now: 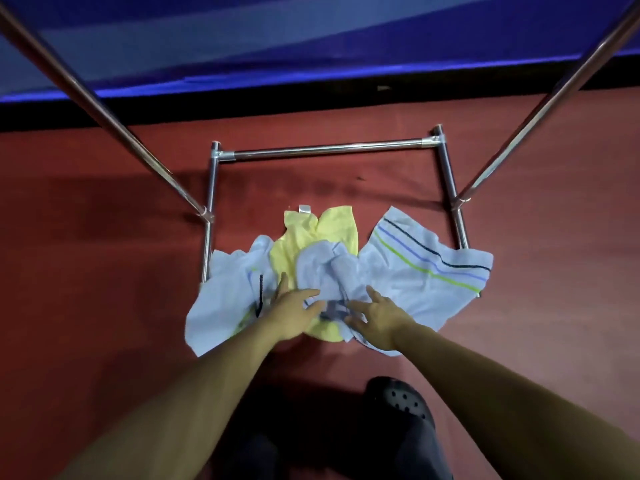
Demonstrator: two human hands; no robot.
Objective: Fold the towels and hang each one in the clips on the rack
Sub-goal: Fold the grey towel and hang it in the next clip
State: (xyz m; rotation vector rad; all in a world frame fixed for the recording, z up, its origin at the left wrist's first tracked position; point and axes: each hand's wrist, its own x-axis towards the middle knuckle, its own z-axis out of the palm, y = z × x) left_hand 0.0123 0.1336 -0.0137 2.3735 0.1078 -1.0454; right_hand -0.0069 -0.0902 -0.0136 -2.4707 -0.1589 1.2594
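Plainly, we found no towel folded or hung: all lay heaped on the red floor [104, 209] inside the foot of the rack [329, 150]. The left hand [294, 311] and right hand [375, 315] had both reached into the crumpled blue towel [329, 271] at the middle of the heap; fingers were spread and relaxed, touching the cloth, and we saw no closed grip on either side.

Beneath and beyond the hands lay the yellow towel [332, 226]. A striped towel [426, 268] lay to the right of the right hand, and another blue towel [214, 299] to the left of the left hand.

We judged the main risk to be entanglement. The cloths overlapped, so lifting the middle one could drag the yellow towel with it. The outer towels lay over the rack's base bars and could snag there. No clips were in view, so we could not assess the hanging point. A dark shoe [401, 400] stood near the pile, and trailing cloth could be trodden.
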